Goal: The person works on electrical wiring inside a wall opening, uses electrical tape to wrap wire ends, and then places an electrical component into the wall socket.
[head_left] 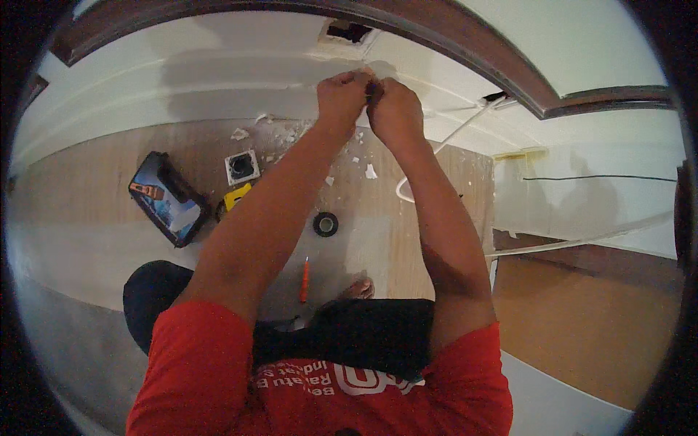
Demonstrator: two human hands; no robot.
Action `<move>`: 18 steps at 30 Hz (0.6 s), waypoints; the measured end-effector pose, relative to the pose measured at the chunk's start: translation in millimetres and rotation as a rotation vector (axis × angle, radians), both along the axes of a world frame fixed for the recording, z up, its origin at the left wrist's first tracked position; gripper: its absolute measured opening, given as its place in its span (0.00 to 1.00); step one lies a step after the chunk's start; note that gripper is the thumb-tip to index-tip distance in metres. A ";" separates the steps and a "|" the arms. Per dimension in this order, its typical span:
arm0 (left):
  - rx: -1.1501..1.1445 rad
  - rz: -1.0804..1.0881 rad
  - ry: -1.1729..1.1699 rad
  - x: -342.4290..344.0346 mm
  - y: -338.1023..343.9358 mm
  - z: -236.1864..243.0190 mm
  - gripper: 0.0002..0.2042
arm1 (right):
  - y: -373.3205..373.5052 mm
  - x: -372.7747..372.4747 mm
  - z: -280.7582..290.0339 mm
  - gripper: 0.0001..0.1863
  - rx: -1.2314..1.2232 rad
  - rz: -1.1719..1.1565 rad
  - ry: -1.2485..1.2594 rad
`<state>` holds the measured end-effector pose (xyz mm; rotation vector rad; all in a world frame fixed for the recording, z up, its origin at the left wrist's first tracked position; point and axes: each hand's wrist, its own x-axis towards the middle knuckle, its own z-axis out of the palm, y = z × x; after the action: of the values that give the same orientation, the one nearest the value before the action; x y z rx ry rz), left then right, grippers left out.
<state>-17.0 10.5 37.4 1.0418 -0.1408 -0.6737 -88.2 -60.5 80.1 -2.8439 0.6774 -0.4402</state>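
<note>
A person in a red shirt [200, 349] is facing a pale wall [254, 76], with a roll of black tape [317, 227] lying in front of them. Well beyond the tape, near the wall, the left hand [342, 102] and right hand [396, 109] are meeting, fingers curling closed and fingertips pressing close; from here I cannot tell what is sitting between them. Farther beyond the tape, a dark hole [349, 31] is showing. White flakes [371, 172] are lying beyond the tape. To its left, a yellow thing [237, 196] is resting between a white square frame [242, 167] and a dark case [169, 200]. Right of the tape, a white cable [469, 122] is hanging. Nearer the person than the tape, an orange screwdriver [304, 283] is lying.
</note>
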 end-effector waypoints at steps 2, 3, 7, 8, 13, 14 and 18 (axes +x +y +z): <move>0.004 0.023 0.013 -20.3 -2.5 1.6 0.12 | -13.2 -18.7 -24.1 0.11 -0.018 0.049 -0.080; 0.006 0.037 0.080 -24.3 2.7 16.9 0.13 | 0.3 -18.7 -8.7 0.11 0.084 0.004 -0.137; 0.048 0.227 -0.119 -24.0 -1.3 26.2 0.10 | 8.3 -8.8 -6.9 0.12 0.058 0.016 -0.237; 0.044 0.273 -0.169 -22.8 -0.4 27.4 0.10 | 9.9 -6.9 -4.2 0.12 0.046 0.034 -0.286; -0.118 0.128 0.063 -12.9 8.7 36.3 0.12 | 10.7 6.7 -4.1 0.14 0.053 -0.047 -0.375; -0.120 0.126 0.074 -10.8 7.9 38.6 0.12 | 10.9 9.9 -4.9 0.14 0.057 -0.072 -0.388; -0.119 0.042 0.004 2.5 12.8 32.5 0.14 | 18.8 32.7 -18.5 0.10 0.099 -0.178 -0.582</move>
<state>-14.5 23.4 69.9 0.9264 -0.1533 -0.6216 -55.5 -41.7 61.6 -2.3809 0.7941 -1.1616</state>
